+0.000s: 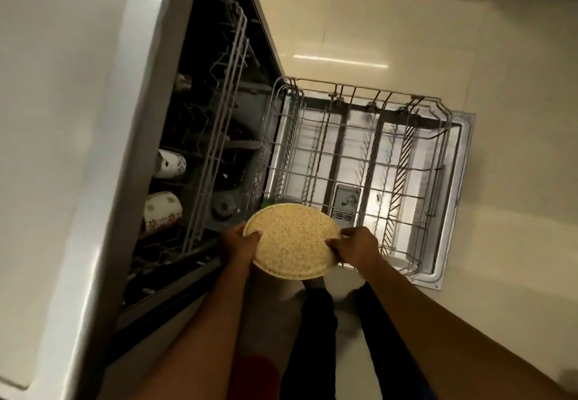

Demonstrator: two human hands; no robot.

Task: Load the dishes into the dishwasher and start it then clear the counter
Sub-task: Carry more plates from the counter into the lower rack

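The plate (292, 240) is hovering over the 7 o'clock corner of the lower rack (369, 90), which is sitting pulled out above the open dishwasher door (466, 137). No part of the plate is resting between the tines yet.

It is being carried only by its rim, so a loose grip could be letting it slide and drop onto the wires or the floor. Coming down flat rather than on edge, it could be catching the rack's rim or toppling against neighbouring tines. Swinging toward 9 o'clock, it could be knocking the upper rack (225, 102) holding two mugs (170, 163).

Both hands are curling around the plate. The left hand (236, 245) is gripping the rim at 9 o'clock, thumb lying over the speckled face. The right hand (356, 248) is pinching the rim at about 4 o'clock. The fingers underneath are hidden.
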